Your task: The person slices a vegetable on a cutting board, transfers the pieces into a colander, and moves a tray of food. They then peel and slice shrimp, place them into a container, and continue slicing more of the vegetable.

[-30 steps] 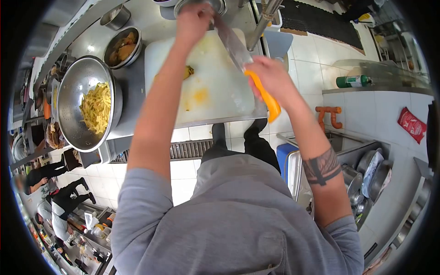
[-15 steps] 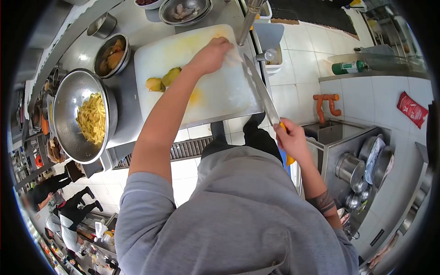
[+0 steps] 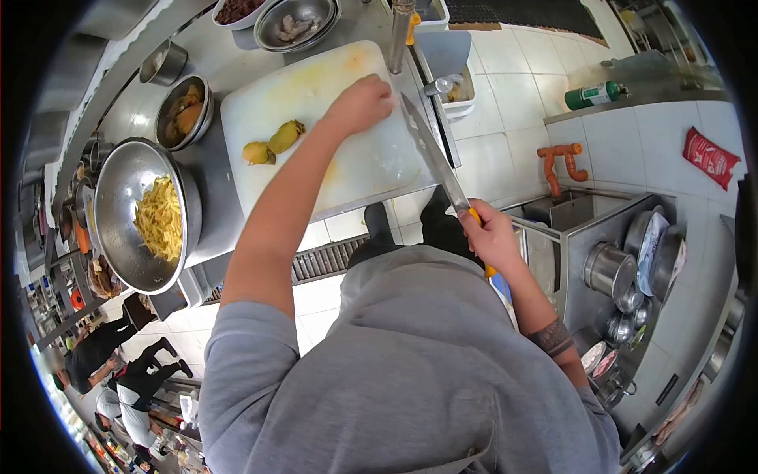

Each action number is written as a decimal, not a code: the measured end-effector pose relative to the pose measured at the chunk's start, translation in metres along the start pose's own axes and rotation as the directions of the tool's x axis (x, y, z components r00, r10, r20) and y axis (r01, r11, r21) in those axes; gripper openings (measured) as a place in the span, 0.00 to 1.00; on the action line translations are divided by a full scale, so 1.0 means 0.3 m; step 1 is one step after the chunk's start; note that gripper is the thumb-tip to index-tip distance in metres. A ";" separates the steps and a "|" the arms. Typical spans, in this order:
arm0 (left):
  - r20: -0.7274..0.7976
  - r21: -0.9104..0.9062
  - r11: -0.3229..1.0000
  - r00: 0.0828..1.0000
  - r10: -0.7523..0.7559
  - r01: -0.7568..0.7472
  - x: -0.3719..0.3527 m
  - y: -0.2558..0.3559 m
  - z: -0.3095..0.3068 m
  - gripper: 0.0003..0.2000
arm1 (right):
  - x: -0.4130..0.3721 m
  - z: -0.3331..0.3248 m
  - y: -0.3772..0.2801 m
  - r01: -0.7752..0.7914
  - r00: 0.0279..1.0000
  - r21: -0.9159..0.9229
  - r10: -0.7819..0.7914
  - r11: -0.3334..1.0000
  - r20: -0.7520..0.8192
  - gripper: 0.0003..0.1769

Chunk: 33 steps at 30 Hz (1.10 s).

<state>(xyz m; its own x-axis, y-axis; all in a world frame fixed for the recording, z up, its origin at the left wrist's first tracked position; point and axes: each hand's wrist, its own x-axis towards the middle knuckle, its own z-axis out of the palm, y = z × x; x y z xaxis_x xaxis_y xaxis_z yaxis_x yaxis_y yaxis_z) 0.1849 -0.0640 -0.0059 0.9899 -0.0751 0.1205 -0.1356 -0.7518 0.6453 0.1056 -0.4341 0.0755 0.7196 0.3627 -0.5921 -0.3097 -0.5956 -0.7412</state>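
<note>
In my right hand is a long kitchen knife with a yellow-orange handle. Its blade slants across the right edge of the white cutting board, tip pointing away from me. My left hand is over the far right of the board, fingers curled down; whatever they may hold is hidden. Left of that hand lie two yellow-green pieces with darker skin, one piece beside the other. A large steel colander left of the board holds yellow strips.
A steel bowl of brownish-orange pieces stands beyond the colander, near a small steel pot. Stacked steel bowls are behind the board. A metal post rises at its far right corner. Other people are at the lower left.
My left hand has moved slightly down and left, and its fingers have curled in closer. The knife stays in my right hand along the board's edge. The whole view has shifted a little.
</note>
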 end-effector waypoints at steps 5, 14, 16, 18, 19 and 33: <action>-0.147 0.079 0.925 0.922 -0.358 0.371 -0.211 0.177 0.057 0.13 | -0.006 0.039 -0.084 0.228 0.965 -0.374 -0.259 0.899 -0.034 0.14; -0.367 -0.044 0.984 0.914 -0.175 0.171 -0.262 0.103 0.106 0.12 | 0.093 0.093 -0.270 0.348 0.916 -0.786 -0.364 0.511 0.169 0.11; -0.352 -0.030 0.991 0.926 -0.136 0.134 -0.254 0.092 0.098 0.12 | 0.080 0.090 -0.309 0.338 0.929 -0.804 -0.310 0.489 0.202 0.10; -0.258 -0.019 0.993 0.959 -0.120 0.119 -0.244 0.082 0.085 0.12 | 0.099 0.106 -0.293 0.327 0.939 -0.819 -0.256 0.470 0.228 0.09; -0.258 -0.023 0.992 0.958 -0.124 0.122 -0.242 0.081 0.081 0.12 | 0.135 0.130 -0.252 0.328 0.939 -0.808 -0.266 0.490 0.220 0.09; -0.225 -0.039 0.990 0.964 -0.142 0.136 -0.255 0.055 0.070 0.14 | 0.228 0.221 -0.214 0.289 0.957 -0.747 -0.188 0.599 0.219 0.11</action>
<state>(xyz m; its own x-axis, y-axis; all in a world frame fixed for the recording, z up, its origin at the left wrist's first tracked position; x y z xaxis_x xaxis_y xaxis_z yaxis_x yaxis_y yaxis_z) 0.1078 -0.0845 -0.0203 0.9640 0.1815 0.1945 -0.0010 -0.7288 0.6848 0.1336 -0.3236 0.0616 0.6113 0.6163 -0.4965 0.4865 -0.7875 -0.3785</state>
